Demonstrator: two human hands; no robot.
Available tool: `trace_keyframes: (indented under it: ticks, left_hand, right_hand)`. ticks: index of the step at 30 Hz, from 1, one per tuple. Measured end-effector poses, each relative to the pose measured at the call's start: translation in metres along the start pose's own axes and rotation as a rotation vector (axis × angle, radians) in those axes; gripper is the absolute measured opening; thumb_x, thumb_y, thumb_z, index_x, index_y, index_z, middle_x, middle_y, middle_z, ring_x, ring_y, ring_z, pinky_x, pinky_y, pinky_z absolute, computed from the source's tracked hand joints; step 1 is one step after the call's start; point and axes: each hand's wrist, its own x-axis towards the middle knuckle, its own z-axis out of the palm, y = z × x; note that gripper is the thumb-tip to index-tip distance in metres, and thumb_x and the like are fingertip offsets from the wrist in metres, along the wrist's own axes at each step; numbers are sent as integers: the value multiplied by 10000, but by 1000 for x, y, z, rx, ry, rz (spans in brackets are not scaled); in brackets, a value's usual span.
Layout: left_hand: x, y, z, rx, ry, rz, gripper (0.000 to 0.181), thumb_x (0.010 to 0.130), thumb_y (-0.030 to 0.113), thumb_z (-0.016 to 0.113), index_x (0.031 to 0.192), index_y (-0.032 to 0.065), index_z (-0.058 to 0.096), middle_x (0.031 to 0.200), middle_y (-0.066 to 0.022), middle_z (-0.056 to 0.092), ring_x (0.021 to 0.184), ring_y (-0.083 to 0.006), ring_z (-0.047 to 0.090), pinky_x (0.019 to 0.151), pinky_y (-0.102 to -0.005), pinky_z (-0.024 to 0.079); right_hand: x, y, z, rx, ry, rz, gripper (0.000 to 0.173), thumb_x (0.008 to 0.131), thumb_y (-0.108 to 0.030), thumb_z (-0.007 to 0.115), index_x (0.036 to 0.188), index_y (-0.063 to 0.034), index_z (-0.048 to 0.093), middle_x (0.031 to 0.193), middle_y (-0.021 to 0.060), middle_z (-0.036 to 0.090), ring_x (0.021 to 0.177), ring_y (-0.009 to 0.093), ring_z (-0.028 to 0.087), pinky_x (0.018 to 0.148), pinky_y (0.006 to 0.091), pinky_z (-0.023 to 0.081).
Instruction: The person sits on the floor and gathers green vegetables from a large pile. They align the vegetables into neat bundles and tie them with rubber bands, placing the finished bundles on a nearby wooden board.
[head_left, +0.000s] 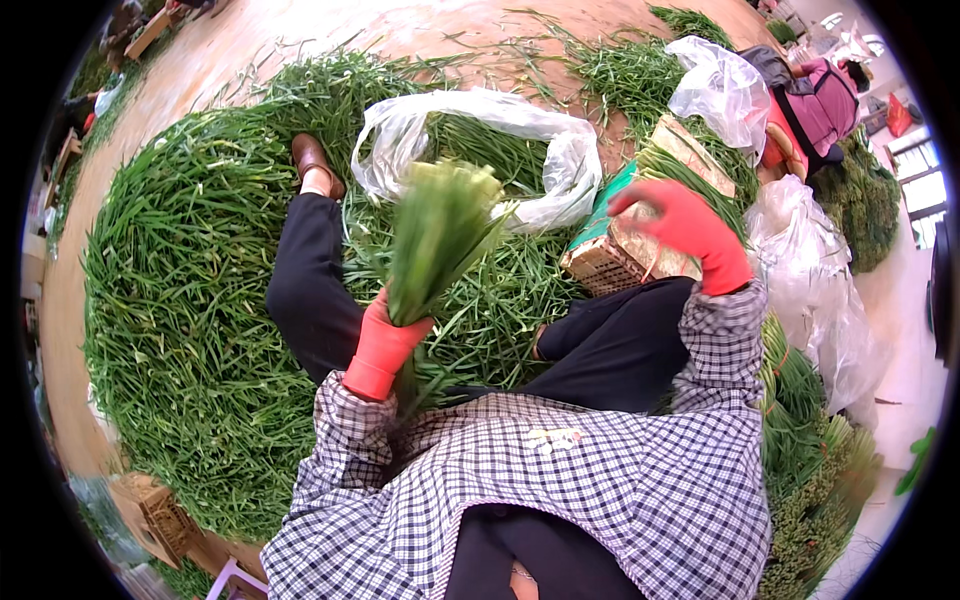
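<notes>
My left hand, in a red glove, is closed around a bunch of long green stalks. The bunch stands up from the fist with its pale cut ends at the top, slightly blurred. My right hand, gloved in red too, hovers blurred over a crate with a board-like top, its fingers apart and nothing seen in them. More stalks lie on that crate beside a green strip. Between my legs a clear plastic bag lies wide with stalks inside.
A large heap of green leaves covers the floor at my left. Bundled stalks and crumpled plastic sheeting lie at my right. A person bends over at upper right. A wooden crate stands at lower left.
</notes>
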Motion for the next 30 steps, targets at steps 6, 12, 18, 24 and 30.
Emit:
trace_keyframes:
  ticks: [6,12,18,24,30]
  left_hand:
    - [6,43,-4,-63,-218,-371,431,585,1,650,1008,-25,571,852,-124,616,578,-234,591,504,-347,489]
    - [-7,30,-7,-109,-326,-387,431,575,23,652,988,-32,544,746,-119,564,519,-236,549,482,-354,459]
    - [-28,13,-20,-359,-438,-350,341,635,97,642,937,-21,539,552,-63,472,487,-186,453,449,-315,374]
    - [-25,23,-16,-386,-402,-324,360,626,157,663,928,-4,552,570,-51,472,478,-163,414,453,-298,337]
    - [-30,33,-3,-320,-349,-379,372,598,167,709,888,-2,552,587,-61,488,486,-170,429,459,-297,336]
  right_hand:
    - [16,-21,67,307,58,1,635,809,-265,656,1349,-93,370,1214,151,534,1124,237,508,925,355,405]
    - [69,-49,121,823,379,-108,390,888,-182,571,1250,-73,475,1017,106,607,917,163,581,819,306,462]
    - [61,-43,69,1058,639,-114,248,920,-258,519,917,-28,613,773,54,632,662,151,603,712,306,501]
    - [24,-55,63,29,74,-122,598,729,-349,707,1231,-85,517,1206,105,544,1151,258,481,992,355,351]
    - [52,-61,129,379,-130,-47,305,855,-272,577,1027,-22,604,970,161,631,961,259,576,842,374,442]
